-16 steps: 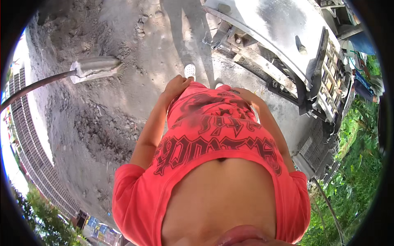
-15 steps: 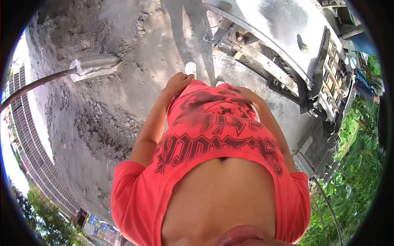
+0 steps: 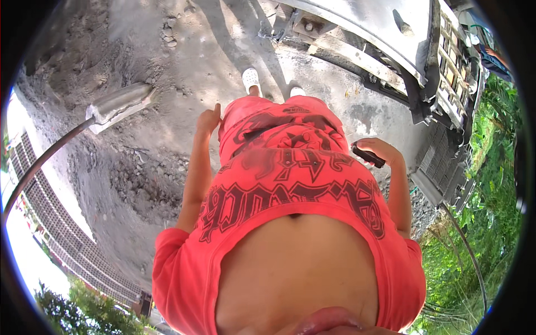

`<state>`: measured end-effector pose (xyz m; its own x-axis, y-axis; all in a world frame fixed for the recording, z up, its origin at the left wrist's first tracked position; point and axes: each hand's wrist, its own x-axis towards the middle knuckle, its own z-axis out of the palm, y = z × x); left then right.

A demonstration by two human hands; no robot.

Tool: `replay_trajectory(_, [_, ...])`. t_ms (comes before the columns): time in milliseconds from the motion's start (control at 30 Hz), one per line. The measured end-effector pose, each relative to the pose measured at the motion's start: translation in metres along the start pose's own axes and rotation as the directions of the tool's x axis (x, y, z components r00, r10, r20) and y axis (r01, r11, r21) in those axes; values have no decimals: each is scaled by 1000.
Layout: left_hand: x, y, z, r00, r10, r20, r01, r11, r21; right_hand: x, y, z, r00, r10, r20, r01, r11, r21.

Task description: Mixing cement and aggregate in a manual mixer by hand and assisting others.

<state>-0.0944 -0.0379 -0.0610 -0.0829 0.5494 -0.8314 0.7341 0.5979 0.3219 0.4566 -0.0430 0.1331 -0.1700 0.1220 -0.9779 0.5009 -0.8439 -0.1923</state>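
Note:
My right hand (image 3: 379, 149) is closed round a small black oblong object (image 3: 369, 156) beside my right hip. Its exact kind does not show. My left hand (image 3: 209, 120) hangs by my left hip, a little apart from the red shorts (image 3: 290, 120). One digit sticks out from it, the other fingers are partly hidden, and nothing is seen in it. Below are my feet in white clogs (image 3: 251, 80) on the grey ground.
To the left lies a concrete block (image 3: 120, 106) with a curved rod (image 3: 47, 153) running from it, near loose rubble (image 3: 142, 181). A large pale slab on a frame (image 3: 357, 56) stands ahead right. Greenery (image 3: 497, 223) grows on the right, and a perforated block wall (image 3: 72, 240) on the left.
My right hand has come away from the shorts, out to the right, and the black object now shows in it. My left hand has moved off the shorts to the left.

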Motion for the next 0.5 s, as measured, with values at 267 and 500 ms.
replay_trajectory(267, [-25, 28, -42, 879, -219, 423, 384, 852, -356, 33, -10, 41, 958, -212, -195, 217, 976, 4])
replay_trajectory(500, [-12, 60, -40, 968, -106, 227, 171, 943, -287, 71, 5, 64, 847, -123, -517, 282, 929, 241])
